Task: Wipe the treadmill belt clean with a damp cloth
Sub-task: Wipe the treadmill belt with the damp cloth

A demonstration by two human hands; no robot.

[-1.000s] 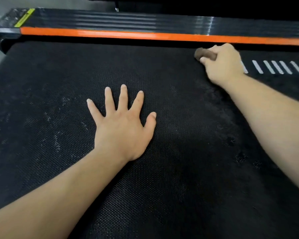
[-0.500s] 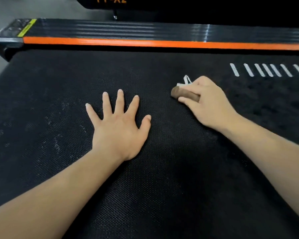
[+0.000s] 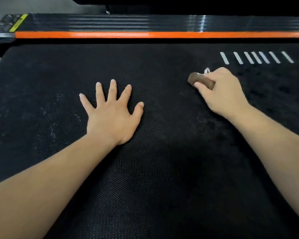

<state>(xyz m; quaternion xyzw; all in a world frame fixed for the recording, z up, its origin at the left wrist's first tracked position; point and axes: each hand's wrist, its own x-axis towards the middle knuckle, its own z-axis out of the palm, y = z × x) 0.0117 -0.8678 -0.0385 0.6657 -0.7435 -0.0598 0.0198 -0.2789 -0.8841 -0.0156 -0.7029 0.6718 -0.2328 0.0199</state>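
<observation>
The black textured treadmill belt [image 3: 162,169] fills most of the head view. My right hand [image 3: 221,94] grips a bunched brown cloth [image 3: 199,81] and presses it on the belt at the right; a small white tag sticks out behind the cloth. Flat on the belt at centre-left lies my left hand [image 3: 112,114], fingers spread and straight. Pale dusty smears [image 3: 48,121] mark the belt left of that hand. The belt to the right of the cloth looks darker and wet.
An orange stripe [image 3: 145,34] runs along the black side rail [image 3: 110,23] at the far edge of the belt. Several white slanted marks [image 3: 255,57] are printed on the belt at the upper right. Grey floor [image 3: 16,6] shows at the top left.
My right hand has pulled the cloth back from the far rail toward me and slightly left across the belt. My left hand stays flat in the same place.
</observation>
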